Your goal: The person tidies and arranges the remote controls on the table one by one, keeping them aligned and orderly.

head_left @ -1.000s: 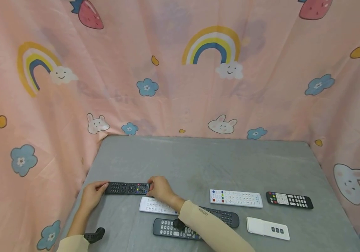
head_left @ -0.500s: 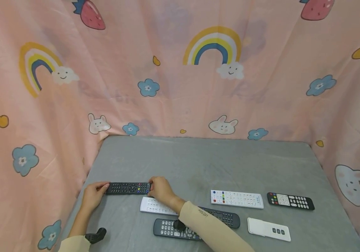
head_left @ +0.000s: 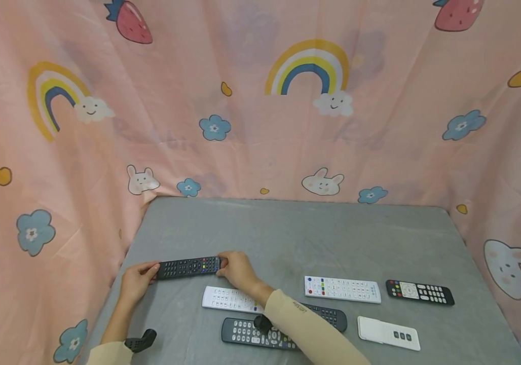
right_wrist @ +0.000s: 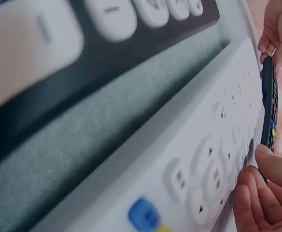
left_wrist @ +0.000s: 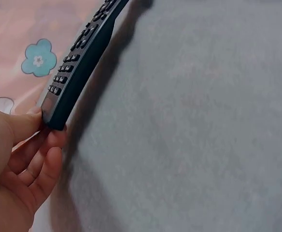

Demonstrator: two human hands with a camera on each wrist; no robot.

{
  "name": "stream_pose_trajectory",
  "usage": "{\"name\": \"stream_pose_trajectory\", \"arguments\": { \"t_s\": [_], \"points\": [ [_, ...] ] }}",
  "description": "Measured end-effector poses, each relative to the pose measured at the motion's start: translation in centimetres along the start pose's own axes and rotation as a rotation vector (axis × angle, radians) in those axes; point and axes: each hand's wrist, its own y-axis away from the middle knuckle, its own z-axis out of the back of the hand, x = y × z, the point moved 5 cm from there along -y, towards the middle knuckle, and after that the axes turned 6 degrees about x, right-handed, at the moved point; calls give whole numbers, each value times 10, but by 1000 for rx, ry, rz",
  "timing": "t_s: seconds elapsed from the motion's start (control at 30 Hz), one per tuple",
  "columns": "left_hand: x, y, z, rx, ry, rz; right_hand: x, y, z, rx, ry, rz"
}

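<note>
A black remote control (head_left: 188,267) is held at both ends above the grey table's left part, its button side up. My left hand (head_left: 134,285) pinches its left end; in the left wrist view the thumb (left_wrist: 25,123) is on top and fingers reach beneath. My right hand (head_left: 241,274) grips the other end, near the coloured buttons, between thumb and fingers. Below the right hand lies a white remote (head_left: 228,299), partly covered by the right forearm. Closer to me are a dark grey remote (head_left: 242,330) and another dark remote (head_left: 333,317), both partly hidden by that sleeve.
On the right of the grey table (head_left: 288,228) lie a white remote with coloured buttons (head_left: 342,289), a black remote with a white pad (head_left: 420,292) and a white slide-style remote (head_left: 388,333). A pink patterned curtain (head_left: 260,137) encloses the table's back and sides.
The black remote has tilted, its right end shifting up and slightly right in the head view along with my right hand. My left hand has barely moved and keeps its hold.
</note>
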Motion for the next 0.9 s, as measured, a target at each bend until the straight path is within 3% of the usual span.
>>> {"name": "stream_pose_trajectory", "arguments": {
  "t_s": [0.2, 0.5, 0.9],
  "points": [
    [-4, 0, 0, -23, 64, 27, -3, -3, 9, -67, -123, -38],
    [-14, -2, -13, -7, 271, 43, -16, -7, 32, -221, -272, -55],
    [-19, 2, -21, -17, 490, 92, -26, -23, 48, -233, -491, -96]
  ]
}}
